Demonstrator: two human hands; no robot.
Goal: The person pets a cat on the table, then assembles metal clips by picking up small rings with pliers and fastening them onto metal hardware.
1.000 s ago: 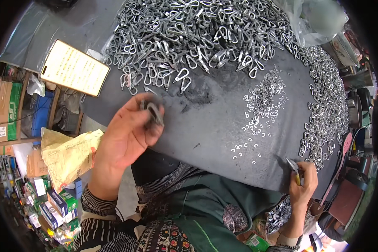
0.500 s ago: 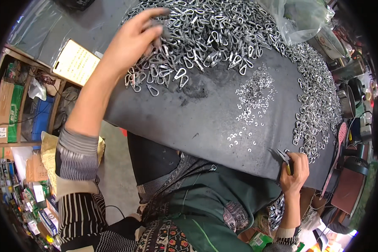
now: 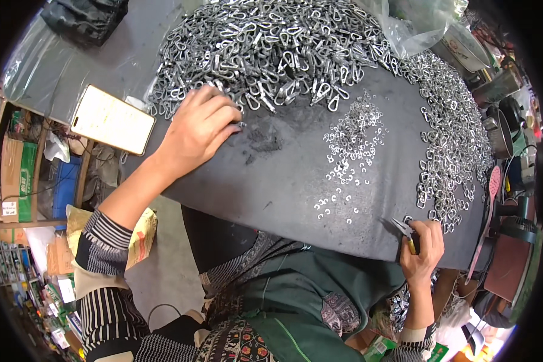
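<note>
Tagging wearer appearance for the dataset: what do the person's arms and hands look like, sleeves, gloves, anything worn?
Both hands are bare, no gloves. The left hand has its forearm bare, with a black-and-cream striped sleeve pushed up to the elbow. The right hand has a bare wrist, with a striped cuff low on the forearm. No rings or watch can be made out.

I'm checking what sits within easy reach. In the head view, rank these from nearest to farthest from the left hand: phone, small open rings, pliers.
From the left hand:
1. Phone, to its left.
2. Small open rings, to its right, mid-table.
3. Pliers, held in the right hand at the near edge.
</note>
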